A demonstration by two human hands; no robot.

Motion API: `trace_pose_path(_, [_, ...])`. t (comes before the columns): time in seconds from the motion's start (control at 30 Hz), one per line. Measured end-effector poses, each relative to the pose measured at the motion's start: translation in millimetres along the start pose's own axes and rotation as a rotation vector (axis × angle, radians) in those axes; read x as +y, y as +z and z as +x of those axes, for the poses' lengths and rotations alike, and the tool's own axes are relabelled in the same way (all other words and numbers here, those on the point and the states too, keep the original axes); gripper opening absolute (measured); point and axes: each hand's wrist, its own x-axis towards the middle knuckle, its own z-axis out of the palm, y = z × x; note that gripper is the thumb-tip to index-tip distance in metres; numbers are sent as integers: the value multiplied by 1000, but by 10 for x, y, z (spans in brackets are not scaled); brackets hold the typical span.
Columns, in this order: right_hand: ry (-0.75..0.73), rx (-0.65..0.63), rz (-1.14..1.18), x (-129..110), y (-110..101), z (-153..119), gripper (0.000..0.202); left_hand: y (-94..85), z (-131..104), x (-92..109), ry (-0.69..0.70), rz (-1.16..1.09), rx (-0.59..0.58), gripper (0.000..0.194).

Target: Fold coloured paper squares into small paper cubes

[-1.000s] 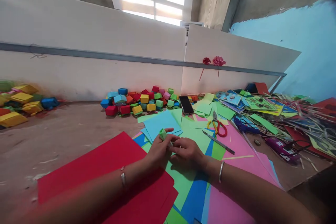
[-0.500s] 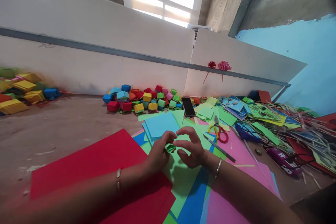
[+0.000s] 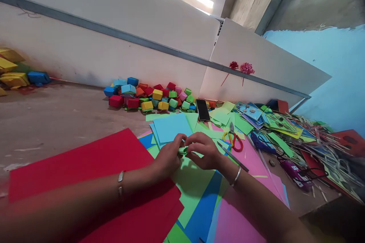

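Between my two hands is a small folded piece of light green paper [image 3: 183,150]. My left hand [image 3: 169,158] wraps round it, fingers closed. From the right, my right hand [image 3: 203,151] has its bent fingertips and thumb at the paper's near end, pinching it. Most of the paper is hidden by the fingers. Beneath the hands lie light green sheets [image 3: 194,182], with light blue sheets [image 3: 172,127] just behind. A large red sheet [image 3: 94,163] lies under my left forearm.
Scissors [image 3: 232,138] and a craft knife [image 3: 234,156] lie right of my hands. A phone [image 3: 202,110] rests behind them, beside a heap of small coloured paper boxes [image 3: 156,97]. Purple glue gun [image 3: 296,174], paper scraps and sticks crowd the right side.
My right hand has closed in on the green paper, its fingers now meeting it. The view has tilted and shifted slightly.
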Motion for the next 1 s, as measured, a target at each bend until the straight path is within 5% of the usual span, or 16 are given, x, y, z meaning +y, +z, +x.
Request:
trace_pose_path(0.23, [-93,-65,-85,119,-60,-35,5,20,-4,-20,15,-22,-16,33])
trace_pose_path(0.47, [114,52,8,146,-102,-51,11,-69,-34,117,159,-174,-118,9])
trace_pose_path(0.77, [205,138,-4,82,-208,-4,20,-51,-56,98,181,-260,-160,44])
trace_pose_path(1.0, [232,199,41,9,-186,36,18,1,-20,13,177,-269,-161,51])
